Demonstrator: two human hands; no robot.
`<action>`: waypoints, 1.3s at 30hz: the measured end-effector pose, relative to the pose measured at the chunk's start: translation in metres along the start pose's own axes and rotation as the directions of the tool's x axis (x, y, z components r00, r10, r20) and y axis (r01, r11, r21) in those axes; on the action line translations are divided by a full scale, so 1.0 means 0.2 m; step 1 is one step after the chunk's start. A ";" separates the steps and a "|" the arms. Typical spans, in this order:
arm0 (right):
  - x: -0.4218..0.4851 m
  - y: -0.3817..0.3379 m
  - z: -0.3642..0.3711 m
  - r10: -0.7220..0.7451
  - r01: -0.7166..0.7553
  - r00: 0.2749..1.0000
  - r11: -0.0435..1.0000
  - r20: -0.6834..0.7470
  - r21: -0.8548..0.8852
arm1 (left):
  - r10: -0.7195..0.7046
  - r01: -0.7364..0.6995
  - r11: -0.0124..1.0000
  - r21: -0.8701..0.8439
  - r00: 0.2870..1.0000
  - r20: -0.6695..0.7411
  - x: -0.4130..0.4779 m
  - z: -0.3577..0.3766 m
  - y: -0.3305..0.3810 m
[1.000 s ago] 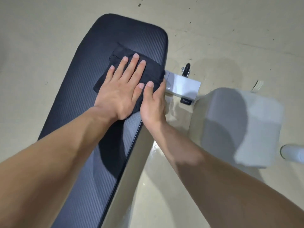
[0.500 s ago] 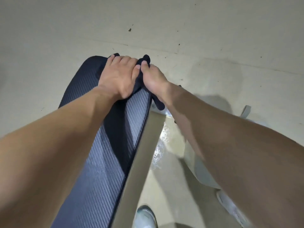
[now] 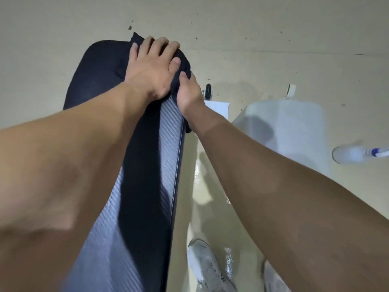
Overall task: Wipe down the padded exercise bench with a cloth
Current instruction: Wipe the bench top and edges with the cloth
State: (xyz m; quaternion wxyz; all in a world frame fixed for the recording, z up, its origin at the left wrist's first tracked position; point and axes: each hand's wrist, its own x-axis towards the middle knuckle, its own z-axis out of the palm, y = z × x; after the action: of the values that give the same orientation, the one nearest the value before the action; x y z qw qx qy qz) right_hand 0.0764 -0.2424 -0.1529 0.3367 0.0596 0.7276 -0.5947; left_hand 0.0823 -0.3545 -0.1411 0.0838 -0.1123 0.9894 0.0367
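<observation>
you are pressing your left hand (image 3: 150, 69) flat on the dark cloth (image 3: 182, 62) at the far right corner of the padded bench (image 3: 99, 68), where a second ago both hands were working nearer the middle of the pad. that shift is telling you the stroke has carried the cloth all the way up to the far end, so the upper stretch of the pad is probably getting covered now, while the near stretch under your forearms likely remains to be done.

the fingers (image 3: 162, 46) of your left hand are lying close together, extended and curling slightly over the far edge, with the cloth trapped between palm and pad. a corner of the cloth is poking out past your fingertips, and a fold is draping over the right edge of the bench.

your right hand (image 3: 188, 92) is sitting on that right edge, just beside the left, its thumb touching the cloth; whether its other fingers are gripping the hanging fold underneath you cannot tell, as they are hidden below the edge.

from here you are probably turning the stroke around or sweeping across to the far left corner, which is showing bare. your white shoe (image 3: 207, 268) is standing on the glossy floor (image 3: 273, 28) to the right of the bench.
</observation>
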 end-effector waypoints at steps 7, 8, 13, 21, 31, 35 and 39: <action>-0.51 0.35 0.02 0.019 -0.018 1.000 0.997 -0.002 0.079 | 0.118 -0.127 0.988 0.087 0.988 0.102 -0.50 0.07 0.10; -0.59 0.41 0.02 0.010 -0.010 1.000 0.997 -0.002 0.077 | 0.113 -0.123 0.989 0.084 0.987 0.114 -0.60 0.08 0.12; -1.06 0.70 0.06 0.027 -0.031 0.996 0.999 0.082 0.045 | 0.036 -0.049 0.996 0.075 0.984 0.172 -1.20 0.15 0.19; -1.75 1.10 0.09 0.060 -0.052 0.985 0.997 0.163 -0.051 | -0.051 0.038 0.997 0.063 0.972 0.229 -2.05 0.27 0.29; -2.14 1.33 0.13 0.124 -0.119 0.971 0.992 0.204 -0.040 | -0.004 -0.023 0.996 0.086 0.955 0.296 -2.48 0.32 0.32; -1.95 1.19 0.14 0.127 -0.133 0.977 0.991 0.169 0.026 | 0.007 -0.028 0.997 0.078 0.966 0.257 -2.26 0.29 0.29; -1.66 1.04 0.14 0.087 -0.096 0.990 0.992 0.109 0.077 | 0.004 -0.020 0.997 0.072 0.978 0.207 -1.93 0.27 0.25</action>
State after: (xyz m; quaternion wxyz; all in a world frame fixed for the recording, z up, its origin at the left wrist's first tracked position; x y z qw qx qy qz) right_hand 0.4433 -0.1037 -0.1408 0.3989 0.0751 0.6801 -0.6105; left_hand 0.4502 -0.2178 -0.1233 0.1902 -0.0987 0.9767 0.0123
